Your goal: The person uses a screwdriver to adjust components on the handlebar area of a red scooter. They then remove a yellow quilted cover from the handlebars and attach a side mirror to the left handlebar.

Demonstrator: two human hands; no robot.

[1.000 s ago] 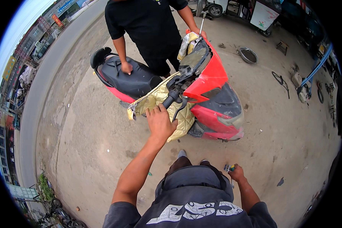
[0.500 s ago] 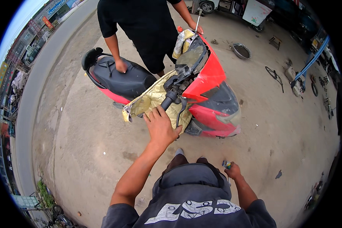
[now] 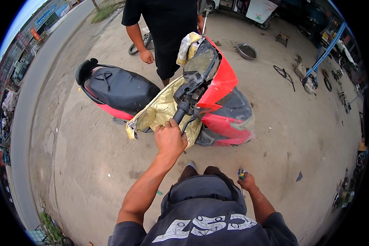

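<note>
A red and black scooter stands crosswise before me, with a red front panel, a black seat and a yellow quilted cover draped over its front. My left hand is wrapped round the end of the scooter's black handlebar grip, beside the brake lever. My right hand hangs low at my right side, closed on small hand tools with metal and yellow-green parts; their exact kind is hard to make out.
Beyond the scooter stands a person in black, one hand near the far mirror. A metal basin, a stool, bike parts and a blue post are at right. A road runs along the left.
The other person's hand has left the seat and hangs beside their body. The scooter has shifted left in view, and more of the ground behind the person shows.
</note>
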